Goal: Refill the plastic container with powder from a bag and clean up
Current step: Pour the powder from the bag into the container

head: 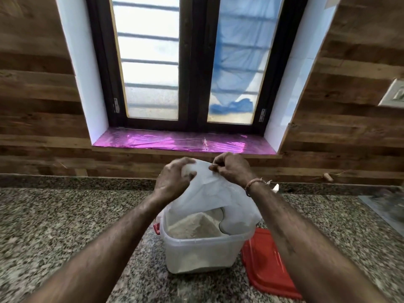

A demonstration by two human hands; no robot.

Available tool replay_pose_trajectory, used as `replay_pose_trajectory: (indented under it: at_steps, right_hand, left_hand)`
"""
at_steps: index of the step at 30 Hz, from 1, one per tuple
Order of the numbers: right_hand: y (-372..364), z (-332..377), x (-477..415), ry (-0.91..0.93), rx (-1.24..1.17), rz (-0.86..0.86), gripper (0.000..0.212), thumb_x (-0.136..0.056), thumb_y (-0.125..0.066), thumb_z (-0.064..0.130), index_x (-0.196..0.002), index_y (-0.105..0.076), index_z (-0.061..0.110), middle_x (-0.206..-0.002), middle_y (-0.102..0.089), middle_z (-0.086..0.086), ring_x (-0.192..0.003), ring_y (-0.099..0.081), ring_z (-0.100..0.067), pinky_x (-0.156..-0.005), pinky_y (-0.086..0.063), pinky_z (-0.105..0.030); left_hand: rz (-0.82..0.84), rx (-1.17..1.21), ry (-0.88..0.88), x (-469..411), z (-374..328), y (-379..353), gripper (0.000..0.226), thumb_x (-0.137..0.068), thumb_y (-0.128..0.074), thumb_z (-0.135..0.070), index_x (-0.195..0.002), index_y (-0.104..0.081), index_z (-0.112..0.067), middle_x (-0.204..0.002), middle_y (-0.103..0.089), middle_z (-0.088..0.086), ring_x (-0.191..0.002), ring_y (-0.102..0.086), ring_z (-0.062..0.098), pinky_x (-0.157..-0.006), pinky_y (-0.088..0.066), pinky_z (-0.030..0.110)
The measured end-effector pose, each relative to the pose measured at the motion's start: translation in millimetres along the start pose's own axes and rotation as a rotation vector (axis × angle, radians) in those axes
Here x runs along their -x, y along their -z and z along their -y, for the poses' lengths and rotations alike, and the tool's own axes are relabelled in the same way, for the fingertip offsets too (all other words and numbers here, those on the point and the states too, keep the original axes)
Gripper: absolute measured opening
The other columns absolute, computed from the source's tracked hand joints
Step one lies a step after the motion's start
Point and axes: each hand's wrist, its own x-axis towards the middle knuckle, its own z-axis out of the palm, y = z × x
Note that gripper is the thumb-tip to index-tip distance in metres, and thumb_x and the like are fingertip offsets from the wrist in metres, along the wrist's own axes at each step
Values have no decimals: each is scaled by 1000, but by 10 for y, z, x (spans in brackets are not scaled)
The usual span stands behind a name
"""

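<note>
Speckled granite counter (65,226) carries a clear plastic container (196,252) heaped with pale powder (194,226), a red lid (269,265) lying flat just beside it on the right. Above the open tub, the left hand (172,180) and right hand (231,169) both grip the upper end of a white bag (209,193), whose lower end hangs into the container.

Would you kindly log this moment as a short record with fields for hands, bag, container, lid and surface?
left hand: grips the upturned bag's top
right hand: pinches the same top edge
translucent white plastic bag: mouth down inside the container
clear plastic container: open, holds a heap of pale powder
red plastic lid: flat on the counter beside the container
speckled granite counter: bears the container
</note>
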Motion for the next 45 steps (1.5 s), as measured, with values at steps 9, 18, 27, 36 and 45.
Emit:
replay_pose_trajectory:
  at_steps: [9,18,27,36,45]
  right_hand:
    - [-39,47,40,84,29,-19,24,-92,-75,40,-69,-67,35,-60,-57,23,-61,-52,5,-72,-40,-24]
    - [386,-337,201,17,15,182,44,-75,-70,73,-86,-72,31,-84,-72,17,-86,-67,-10,-76,-48,-34]
    - [360,-712,424,-22,-78,-118,18,-83,-84,33,-75,-69,28,-75,-71,12,-76,-66,-10,-79,-55,-37]
    - [209,-389,392,102,-391,-168,15,-88,-80,12,-79,-69,18,-72,-67,10,-65,-57,7,-64,-46,-17]
    - [148,-714,570,-110,-1002,93,57,-103,-38,64,-145,-55,31,-118,-42,7,-100,-41,-16,-84,-46,-35]
  left_hand:
    - [169,-441,-157,-199,-73,227,55,-85,-75,-48,-136,-60,-33,-130,-68,-4,-125,-57,24,-100,-42,41]
    - [183,23,244,-325,211,412,9,-82,-82,-37,-80,-79,-28,-79,-76,-9,-83,-72,15,-80,-61,38]
    - [135,-212,202,-198,161,372,10,-86,-74,-31,-76,-76,-31,-95,-75,-10,-98,-68,20,-81,-49,33]
    - [225,-210,-116,-100,-368,-10,36,-94,-58,-58,-115,-71,-32,-114,-76,-3,-115,-66,24,-98,-38,42]
    - [213,-57,40,-165,-451,-221,19,-91,-71,-36,-74,-66,-27,-70,-61,-8,-91,-63,27,-88,-45,41]
